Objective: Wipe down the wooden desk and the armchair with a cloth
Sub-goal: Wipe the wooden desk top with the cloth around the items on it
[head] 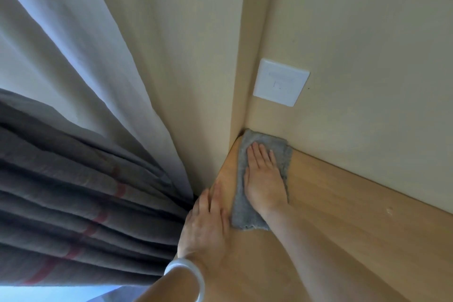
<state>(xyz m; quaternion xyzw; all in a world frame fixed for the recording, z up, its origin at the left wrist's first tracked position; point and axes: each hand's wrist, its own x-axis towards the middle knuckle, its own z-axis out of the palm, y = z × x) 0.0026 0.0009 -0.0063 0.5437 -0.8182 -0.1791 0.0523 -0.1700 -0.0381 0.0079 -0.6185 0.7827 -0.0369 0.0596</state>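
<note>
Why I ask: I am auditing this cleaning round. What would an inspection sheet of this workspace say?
Surface: light wooden desk top, fitted into the wall corner.
Job's things: grey rectangular cloth lies flat in that corner; armchair not in view.
Clutter: nothing seen.
Grippers: right hand presses flat on the cloth, fingers straight; left hand rests flat on the desk beside the cloth, white bangle on its wrist.
Cables: nothing seen.
Surroundings: cream walls, white square wall plate above the cloth, grey red-striped curtain and white curtain to the left.
</note>
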